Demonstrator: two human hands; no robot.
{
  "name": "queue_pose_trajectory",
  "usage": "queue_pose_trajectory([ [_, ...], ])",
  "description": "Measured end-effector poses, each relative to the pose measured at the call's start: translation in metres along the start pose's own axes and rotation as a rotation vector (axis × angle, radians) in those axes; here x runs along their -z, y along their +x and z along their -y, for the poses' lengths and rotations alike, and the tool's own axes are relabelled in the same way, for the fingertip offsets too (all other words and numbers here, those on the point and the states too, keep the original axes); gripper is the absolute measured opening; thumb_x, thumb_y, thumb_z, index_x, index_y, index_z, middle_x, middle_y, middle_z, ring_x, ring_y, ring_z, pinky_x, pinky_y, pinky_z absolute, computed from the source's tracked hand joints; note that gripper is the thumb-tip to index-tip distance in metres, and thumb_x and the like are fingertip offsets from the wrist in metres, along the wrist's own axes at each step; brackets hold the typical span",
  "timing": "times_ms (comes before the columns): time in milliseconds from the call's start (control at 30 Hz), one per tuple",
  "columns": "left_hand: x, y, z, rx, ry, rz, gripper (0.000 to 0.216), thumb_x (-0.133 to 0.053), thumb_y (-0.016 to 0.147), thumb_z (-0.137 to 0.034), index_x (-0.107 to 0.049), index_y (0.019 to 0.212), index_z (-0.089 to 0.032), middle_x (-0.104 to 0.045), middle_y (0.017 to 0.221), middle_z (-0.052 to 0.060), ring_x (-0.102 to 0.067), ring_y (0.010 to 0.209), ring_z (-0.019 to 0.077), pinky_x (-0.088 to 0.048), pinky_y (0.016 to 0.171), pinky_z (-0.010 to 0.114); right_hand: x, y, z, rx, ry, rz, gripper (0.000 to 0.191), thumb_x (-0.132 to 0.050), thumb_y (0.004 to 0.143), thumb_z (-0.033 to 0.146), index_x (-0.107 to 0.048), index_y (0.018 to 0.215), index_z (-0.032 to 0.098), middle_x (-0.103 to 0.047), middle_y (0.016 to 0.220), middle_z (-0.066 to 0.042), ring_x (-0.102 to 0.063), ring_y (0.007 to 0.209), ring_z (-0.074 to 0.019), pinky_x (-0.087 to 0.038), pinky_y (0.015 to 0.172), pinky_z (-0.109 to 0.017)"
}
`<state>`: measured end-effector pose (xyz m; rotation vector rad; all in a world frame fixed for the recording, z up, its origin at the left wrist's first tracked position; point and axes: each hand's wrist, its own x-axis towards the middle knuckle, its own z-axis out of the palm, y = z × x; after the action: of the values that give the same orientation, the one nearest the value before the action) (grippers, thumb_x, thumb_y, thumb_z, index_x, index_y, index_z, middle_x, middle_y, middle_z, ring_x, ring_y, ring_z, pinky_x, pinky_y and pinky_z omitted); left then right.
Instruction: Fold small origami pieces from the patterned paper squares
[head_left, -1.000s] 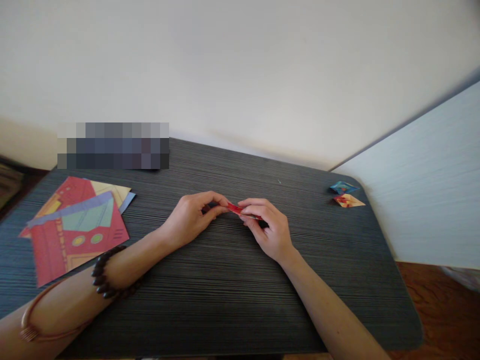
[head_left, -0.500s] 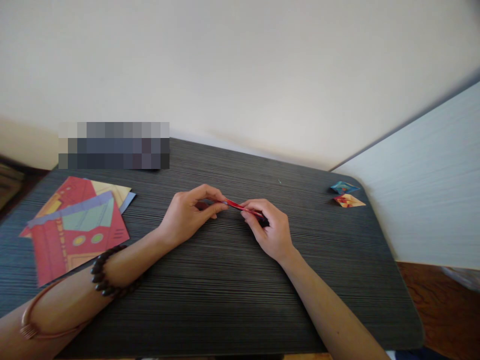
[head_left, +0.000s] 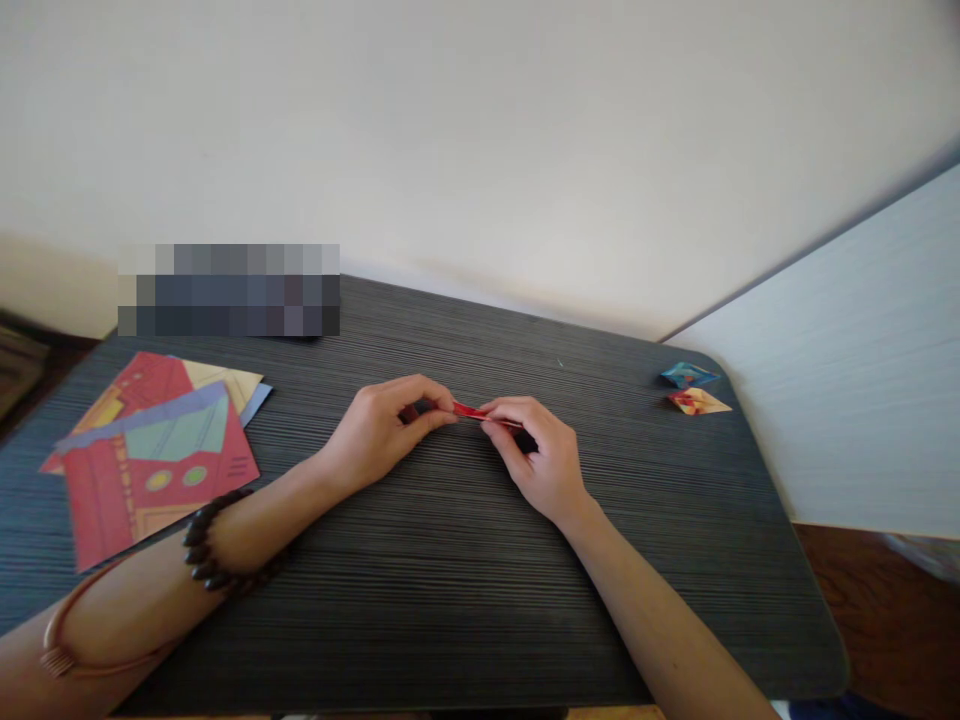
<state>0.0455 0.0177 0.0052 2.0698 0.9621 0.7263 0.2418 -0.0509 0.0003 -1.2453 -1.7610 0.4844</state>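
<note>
A narrow strip of folded red paper [head_left: 470, 411] spans the gap between my hands, above the middle of the table. My left hand [head_left: 394, 420] pinches its left end between thumb and fingers. The right part of the paper is gripped by my right hand [head_left: 536, 450], whose fingers hide much of it. On the left lie several patterned paper sheets [head_left: 180, 440], loosely overlapping and mostly red. Two folded paper pieces, a blue one [head_left: 688, 375] and an orange-and-red one [head_left: 699, 401], rest at the far right.
The dark, wood-grained table [head_left: 420, 610] has rounded corners and meets a pale wall [head_left: 480, 150] at the back. A blurred-out object [head_left: 229, 300] stands at the back left. A light panel [head_left: 862, 380] rises along the right side.
My left thumb and fingers have shifted slightly on the paper's end, and the strip lies a little flatter. My right hand has hardly moved.
</note>
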Motion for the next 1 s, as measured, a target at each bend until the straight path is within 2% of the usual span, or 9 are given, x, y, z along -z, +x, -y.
queue_pose_trajectory([
  [133, 0.0003, 0.0, -0.0026, 0.132, -0.183, -0.029, 0.018, -0.063, 0.082, -0.036, -0.066, 0.088, -0.019, -0.068, 0.093, 0.001, -0.057, 0.055, 0.0076, -0.05, 0.058, 0.022, 0.0, -0.0002, 0.0008, -0.056, -0.068, 0.0, 0.008, -0.055, 0.088, 0.021, -0.061, 0.093, 0.021, -0.067, 0.089, -0.002, -0.062, 0.081, -0.0129, -0.049, 0.076, -0.027],
  [267, -0.0016, -0.0008, -0.0057, 0.168, -0.284, -0.09, 0.02, -0.067, 0.078, -0.035, -0.066, 0.089, -0.018, -0.068, 0.088, 0.001, -0.059, 0.057, 0.0078, -0.052, 0.06, 0.021, 0.0001, -0.0012, 0.0006, -0.092, -0.181, 0.0, 0.009, -0.056, 0.087, 0.027, -0.061, 0.089, 0.02, -0.065, 0.076, -0.001, -0.059, 0.067, -0.0125, -0.046, 0.066, -0.025],
  [400, -0.0028, 0.0002, -0.0082, 0.177, -0.377, -0.117, 0.03, -0.07, 0.076, -0.032, -0.061, 0.1, -0.017, -0.069, 0.09, 0.002, -0.06, 0.058, 0.0083, -0.054, 0.058, 0.021, -0.0003, -0.0019, 0.0003, -0.117, -0.17, -0.017, 0.011, -0.056, 0.087, 0.03, -0.061, 0.09, 0.02, -0.063, 0.072, 0.001, -0.057, 0.062, -0.0113, -0.045, 0.062, -0.023],
  [600, -0.0015, 0.0007, -0.0087, 0.201, -0.359, -0.085, 0.023, -0.068, 0.077, -0.036, -0.062, 0.084, -0.015, -0.071, 0.092, 0.005, -0.062, 0.059, 0.0102, -0.057, 0.063, 0.025, -0.0003, -0.0027, -0.0009, -0.136, -0.119, -0.029, 0.012, -0.057, 0.085, 0.03, -0.059, 0.093, 0.021, -0.064, 0.074, 0.001, -0.057, 0.061, -0.0107, -0.045, 0.061, -0.023],
  [700, -0.0011, -0.0011, -0.0074, 0.158, -0.28, -0.083, 0.022, -0.066, 0.079, -0.038, -0.064, 0.083, -0.016, -0.072, 0.093, 0.004, -0.064, 0.059, 0.0103, -0.057, 0.064, 0.024, 0.0001, -0.0031, -0.002, -0.185, -0.057, -0.031, 0.015, -0.058, 0.084, 0.031, -0.057, 0.097, 0.022, -0.066, 0.076, 0.001, -0.06, 0.062, -0.0118, -0.047, 0.062, -0.024],
  [800, 0.0, -0.0028, -0.0047, 0.052, -0.101, -0.089, 0.018, -0.063, 0.081, -0.036, -0.068, 0.086, -0.02, -0.073, 0.088, 0.0, -0.065, 0.061, 0.0101, -0.055, 0.066, 0.022, 0.0006, -0.0028, -0.0035, -0.249, 0.083, -0.026, 0.019, -0.06, 0.084, 0.031, -0.055, 0.1, 0.022, -0.069, 0.08, -0.001, -0.064, 0.066, -0.0133, -0.05, 0.065, -0.026],
  [933, 0.0025, -0.0031, -0.003, -0.138, 0.046, -0.065, 0.015, -0.059, 0.085, -0.03, -0.07, 0.091, -0.022, -0.073, 0.092, 0.0, -0.068, 0.081, 0.0133, -0.052, 0.08, 0.024, 0.0012, -0.0016, -0.0056, -0.32, 0.227, -0.016, 0.023, -0.063, 0.082, 0.032, -0.054, 0.101, 0.022, -0.071, 0.08, -0.001, -0.067, 0.065, -0.0136, -0.052, 0.064, -0.025],
  [1000, 0.0034, -0.0028, -0.0041, -0.161, 0.048, -0.055, 0.014, -0.06, 0.084, -0.03, -0.071, 0.09, -0.022, -0.073, 0.095, 0.001, -0.068, 0.087, 0.0149, -0.052, 0.081, 0.024, 0.0014, -0.0012, -0.0061, -0.334, 0.246, -0.013, 0.024, -0.063, 0.082, 0.033, -0.055, 0.102, 0.021, -0.071, 0.08, -0.001, -0.067, 0.066, -0.0141, -0.052, 0.064, -0.026],
])
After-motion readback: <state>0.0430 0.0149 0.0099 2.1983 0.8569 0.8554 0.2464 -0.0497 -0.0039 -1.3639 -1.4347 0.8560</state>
